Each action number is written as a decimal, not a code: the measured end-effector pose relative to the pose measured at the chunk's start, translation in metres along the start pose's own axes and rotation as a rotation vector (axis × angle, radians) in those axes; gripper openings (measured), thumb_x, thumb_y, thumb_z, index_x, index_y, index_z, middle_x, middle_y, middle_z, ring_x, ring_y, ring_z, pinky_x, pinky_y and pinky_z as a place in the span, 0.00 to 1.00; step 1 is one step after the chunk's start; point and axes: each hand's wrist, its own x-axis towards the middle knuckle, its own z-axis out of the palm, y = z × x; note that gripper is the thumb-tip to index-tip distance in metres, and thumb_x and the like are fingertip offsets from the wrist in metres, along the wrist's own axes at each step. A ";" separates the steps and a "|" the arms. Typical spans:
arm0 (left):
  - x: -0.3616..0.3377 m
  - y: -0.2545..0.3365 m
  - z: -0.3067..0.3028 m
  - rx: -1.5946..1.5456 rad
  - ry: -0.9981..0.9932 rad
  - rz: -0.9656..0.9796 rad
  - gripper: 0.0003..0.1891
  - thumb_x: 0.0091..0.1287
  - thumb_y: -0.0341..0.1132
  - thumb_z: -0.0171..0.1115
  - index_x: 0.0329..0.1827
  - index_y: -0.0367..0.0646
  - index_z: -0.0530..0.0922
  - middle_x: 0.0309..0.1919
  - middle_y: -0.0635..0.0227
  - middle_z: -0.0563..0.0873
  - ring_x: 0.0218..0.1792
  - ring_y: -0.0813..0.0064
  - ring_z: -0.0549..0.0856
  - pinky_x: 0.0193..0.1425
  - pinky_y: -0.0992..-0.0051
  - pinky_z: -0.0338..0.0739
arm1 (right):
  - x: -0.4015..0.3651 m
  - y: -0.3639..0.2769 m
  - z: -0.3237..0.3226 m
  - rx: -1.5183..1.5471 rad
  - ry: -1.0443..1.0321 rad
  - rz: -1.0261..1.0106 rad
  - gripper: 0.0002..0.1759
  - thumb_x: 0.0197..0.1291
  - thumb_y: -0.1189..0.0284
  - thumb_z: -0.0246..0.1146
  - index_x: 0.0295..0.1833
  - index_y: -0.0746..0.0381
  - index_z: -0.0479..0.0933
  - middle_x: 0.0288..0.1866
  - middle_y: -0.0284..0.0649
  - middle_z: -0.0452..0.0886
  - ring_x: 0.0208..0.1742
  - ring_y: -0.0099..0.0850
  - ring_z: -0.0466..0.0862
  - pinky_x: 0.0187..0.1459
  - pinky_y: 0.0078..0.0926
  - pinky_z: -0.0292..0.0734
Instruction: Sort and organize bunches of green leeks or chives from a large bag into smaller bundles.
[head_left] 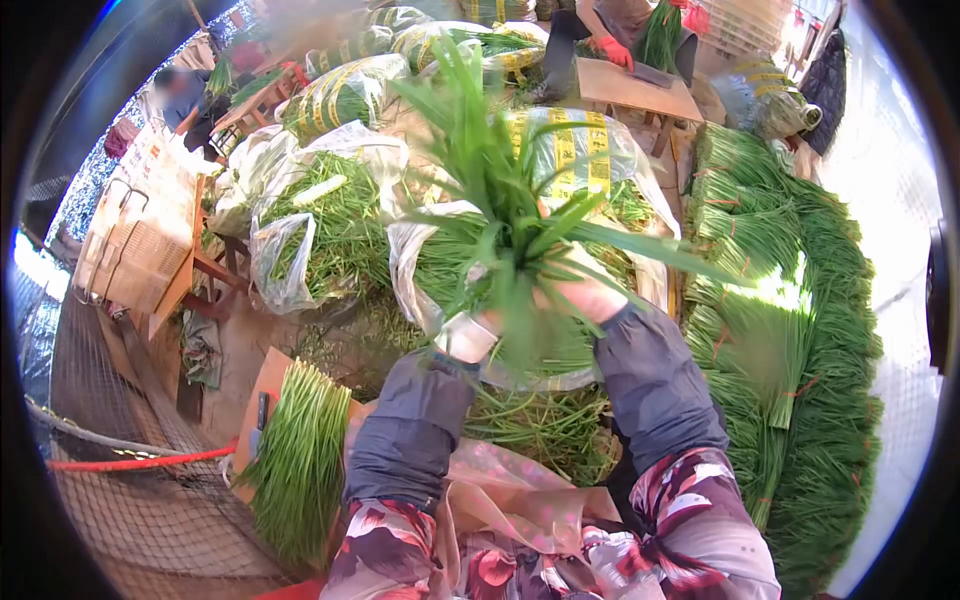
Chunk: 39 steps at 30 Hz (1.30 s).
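Note:
Both my arms, in dark grey sleeve covers, reach forward at the centre. Between them stands a loose bunch of long green leafy stalks (500,190), blurred, with leaves fanning out over my hands. My left hand (470,335) is at the bunch's lower left, its fingers mostly covered by leaves. On the lower right of the bunch is my right hand (585,290), wrapped against the stalks. Under the hands lies an open clear plastic bag (405,255) of green stalks. A trimmed pile of stalks (305,460) rests on a board beside a knife (261,412) at the lower left.
Long stacks of tied green bundles (750,330) run along the right. Another bag of greens (335,235) is left of centre. At the top, a person with red gloves (612,50) works at a wooden bench (635,90). Another person (180,95) sits at upper left.

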 end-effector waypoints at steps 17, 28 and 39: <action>-0.168 -0.021 0.015 -1.121 -0.258 -0.669 0.44 0.62 0.69 0.52 0.70 0.41 0.65 0.66 0.46 0.71 0.62 0.50 0.76 0.55 0.50 0.79 | -0.121 0.035 0.065 -0.104 0.537 -0.296 0.30 0.66 0.75 0.47 0.75 0.62 0.57 0.74 0.41 0.62 0.71 0.34 0.65 0.67 0.30 0.65; -0.249 -0.037 0.025 -1.279 0.059 -1.147 0.25 0.67 0.49 0.62 0.60 0.40 0.75 0.47 0.57 0.85 0.43 0.63 0.86 0.45 0.61 0.84 | -0.252 0.033 0.111 -1.045 -0.292 0.033 0.27 0.54 0.76 0.58 0.62 0.53 0.75 0.70 0.43 0.68 0.72 0.50 0.65 0.71 0.49 0.57; -0.236 -0.014 -0.005 -0.589 0.159 -1.274 0.14 0.65 0.41 0.66 0.43 0.37 0.83 0.31 0.64 0.88 0.26 0.71 0.86 0.30 0.73 0.82 | -0.241 0.119 0.070 0.780 0.267 0.901 0.44 0.63 0.45 0.61 0.74 0.60 0.55 0.69 0.53 0.67 0.65 0.54 0.72 0.63 0.57 0.68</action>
